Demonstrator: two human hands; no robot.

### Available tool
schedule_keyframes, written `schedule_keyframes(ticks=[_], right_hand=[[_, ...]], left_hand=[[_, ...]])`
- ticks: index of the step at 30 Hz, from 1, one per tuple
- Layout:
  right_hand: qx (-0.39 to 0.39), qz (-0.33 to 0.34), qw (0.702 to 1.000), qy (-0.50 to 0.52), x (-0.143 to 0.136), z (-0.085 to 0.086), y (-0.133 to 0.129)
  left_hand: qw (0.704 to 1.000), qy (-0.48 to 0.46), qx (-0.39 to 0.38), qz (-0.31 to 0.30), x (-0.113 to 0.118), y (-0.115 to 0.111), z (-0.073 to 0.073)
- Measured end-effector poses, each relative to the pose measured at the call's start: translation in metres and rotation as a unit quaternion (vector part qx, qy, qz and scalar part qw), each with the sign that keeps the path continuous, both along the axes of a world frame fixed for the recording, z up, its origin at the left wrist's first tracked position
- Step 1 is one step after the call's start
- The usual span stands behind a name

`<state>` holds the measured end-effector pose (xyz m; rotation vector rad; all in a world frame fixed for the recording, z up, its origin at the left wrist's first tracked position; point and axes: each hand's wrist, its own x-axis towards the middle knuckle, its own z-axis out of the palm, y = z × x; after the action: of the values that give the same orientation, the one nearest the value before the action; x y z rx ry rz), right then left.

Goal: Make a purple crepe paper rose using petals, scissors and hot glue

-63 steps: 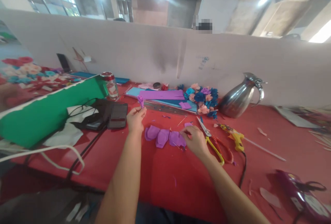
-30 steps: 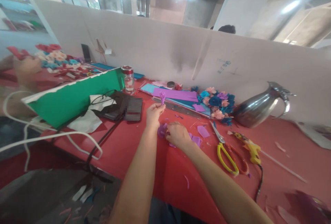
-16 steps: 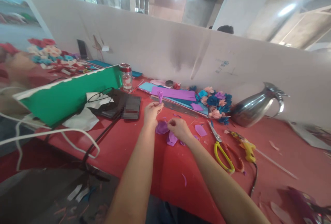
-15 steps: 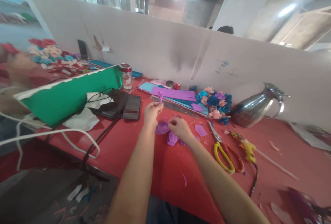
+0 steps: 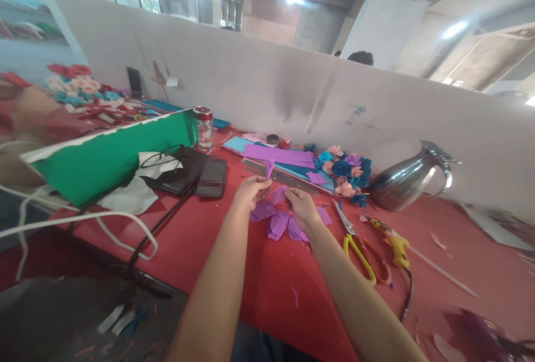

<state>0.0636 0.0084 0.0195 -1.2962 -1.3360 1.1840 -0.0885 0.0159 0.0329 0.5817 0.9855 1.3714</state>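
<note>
The small rolled bud of purple paper [image 5: 270, 169] stood upright above the red tabletop [image 5: 276, 289], its lower end pinched between the thumb and fingers of the person's left hand [image 5: 251, 190]. Just beside it, the right hand [image 5: 301, 206] grasped the edge of a thin purple paper petal [image 5: 278, 195] between thumb and fingertips; how its other fingers were curled could not be told. The bud and the petal were apart.

Under and near the hands, loose purple paper petals [image 5: 278, 225] lay in overlapping groups on the tabletop. Beyond the hands, long flat purple paper strips [image 5: 280, 155] rested on light and dark blue sheets, and a smaller purple paper piece [image 5: 316, 177] lay at their right end. Next to that sat a cluster of blue, pink and purple paper flowers [image 5: 343, 169], with a shiny steel jug [image 5: 395, 181] to its right.

Nearer the right forearm lay scissors with one yellow and one red handle [image 5: 350, 229], then a yellow glue gun [image 5: 399, 248] with a dark cord. On the left were a red-lidded glass jar [image 5: 204, 132], a green board [image 5: 117, 153] and crumpled white paper [image 5: 129, 196].
</note>
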Motion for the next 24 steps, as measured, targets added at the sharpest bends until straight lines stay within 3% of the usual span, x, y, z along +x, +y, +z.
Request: schedule_keyframes(ticks=[7,12,18,24], right_hand=[[0.032,-0.039,0.999,-0.010,-0.005,-0.012,-0.001],[0.067,-0.069,0.994,-0.049,0.006,-0.008,0.000],[0.061,-0.032,0.982,-0.177,0.017,-0.010,0.002],[0.068,-0.004,0.937,-0.342,0.013,-0.014,0.001]], left_hand=[[0.995,0.031,-0.019,-0.088,-0.006,-0.007,0.005],[0.994,0.046,-0.022,-0.093,-0.005,-0.006,0.004],[0.998,0.046,-0.002,-0.050,-0.001,-0.003,0.001],[0.992,0.085,-0.045,-0.078,0.001,-0.002,-0.004]])
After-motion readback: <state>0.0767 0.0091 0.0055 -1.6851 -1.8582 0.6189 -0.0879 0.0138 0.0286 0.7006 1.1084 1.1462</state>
